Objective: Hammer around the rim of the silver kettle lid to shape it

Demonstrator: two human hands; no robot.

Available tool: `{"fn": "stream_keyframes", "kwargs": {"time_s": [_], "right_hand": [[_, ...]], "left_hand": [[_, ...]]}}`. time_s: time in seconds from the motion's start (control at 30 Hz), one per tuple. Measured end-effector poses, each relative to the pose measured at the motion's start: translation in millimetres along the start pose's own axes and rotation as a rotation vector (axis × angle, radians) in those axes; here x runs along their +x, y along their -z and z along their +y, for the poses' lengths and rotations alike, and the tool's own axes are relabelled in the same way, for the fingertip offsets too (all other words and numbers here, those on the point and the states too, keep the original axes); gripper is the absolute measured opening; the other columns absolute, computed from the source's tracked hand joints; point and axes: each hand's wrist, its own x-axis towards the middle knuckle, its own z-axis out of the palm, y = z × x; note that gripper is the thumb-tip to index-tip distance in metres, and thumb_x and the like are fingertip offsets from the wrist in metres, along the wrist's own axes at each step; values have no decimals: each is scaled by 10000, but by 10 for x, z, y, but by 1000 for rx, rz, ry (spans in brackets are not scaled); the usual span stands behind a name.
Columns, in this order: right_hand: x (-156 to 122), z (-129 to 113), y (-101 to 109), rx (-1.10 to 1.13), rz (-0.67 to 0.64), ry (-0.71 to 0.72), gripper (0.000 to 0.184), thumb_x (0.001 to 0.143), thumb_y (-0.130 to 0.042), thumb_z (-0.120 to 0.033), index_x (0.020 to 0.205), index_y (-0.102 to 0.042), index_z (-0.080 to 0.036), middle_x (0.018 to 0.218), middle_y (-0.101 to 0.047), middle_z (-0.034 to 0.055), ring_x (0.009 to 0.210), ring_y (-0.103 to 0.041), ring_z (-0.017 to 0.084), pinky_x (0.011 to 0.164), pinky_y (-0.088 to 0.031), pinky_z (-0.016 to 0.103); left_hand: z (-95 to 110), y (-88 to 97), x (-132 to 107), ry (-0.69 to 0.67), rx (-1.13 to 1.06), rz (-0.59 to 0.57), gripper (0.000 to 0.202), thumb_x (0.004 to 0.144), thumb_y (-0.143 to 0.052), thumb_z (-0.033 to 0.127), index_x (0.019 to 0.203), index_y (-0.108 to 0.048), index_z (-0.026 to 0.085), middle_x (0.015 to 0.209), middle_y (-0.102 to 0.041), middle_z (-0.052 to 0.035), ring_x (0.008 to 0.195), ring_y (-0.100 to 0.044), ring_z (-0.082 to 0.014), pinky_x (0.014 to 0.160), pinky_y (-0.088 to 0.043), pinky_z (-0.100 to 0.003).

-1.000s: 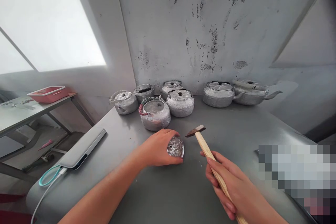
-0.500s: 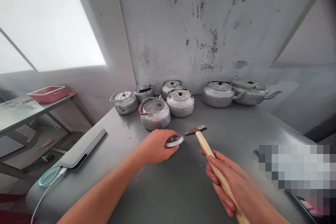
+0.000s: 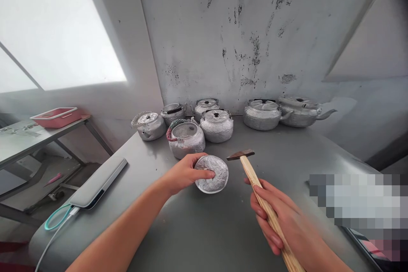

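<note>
Between its thumb and fingers, my left hand (image 3: 186, 173) grips a round, dented metal kettle lid (image 3: 216, 182), with a broad face turned up towards me and the thumb across it. My right hand (image 3: 274, 216) is wrapped round the wooden handle of a hammer (image 3: 259, 191). The hammer's rusty head points left, just right of the lid and apart from it. Right behind my left hand stands a lidless kettle (image 3: 188, 146) with a red and green wrapped handle. A lidded kettle (image 3: 217, 129) stands beside it.
More dented kettles stand along the wall, among them a wide one (image 3: 262, 119) and a long-spouted one (image 3: 299, 114). A power bank (image 3: 98, 182) with cables lies on the left of the grey table (image 3: 191, 238). A pink basket (image 3: 59, 118) sits on another table.
My left hand has turned the lid from nearly edge-on to face me, its thumb now lying over it. My right hand still holds the hammer almost in place. The view has shifted slightly.
</note>
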Motion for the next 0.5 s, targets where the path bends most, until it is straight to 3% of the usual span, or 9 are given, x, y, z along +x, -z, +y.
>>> {"fn": "stream_keyframes", "kwargs": {"time_s": [0.33,0.5], "right_hand": [[35,61,35,-3,-25,12,362,900,-457,-555,690,-429,-262,456,-389,-103,340,-328,87,360,-354,207],[13,53,46,-7,-30,5,377,917,-449,-553,683,-429,-259,447,-382,-103,343,-326,86,361,-342,200]], "left_hand": [[19,27,10,67,-193,5,415,698,-864,224,1067,-695,139,942,-696,-54,838,-634,-157,779,-481,-267],[75,-16,-12,126,-198,33,388,747,-845,283,1088,-709,156,937,-705,-43,831,-626,-135,740,-465,-231]]}}
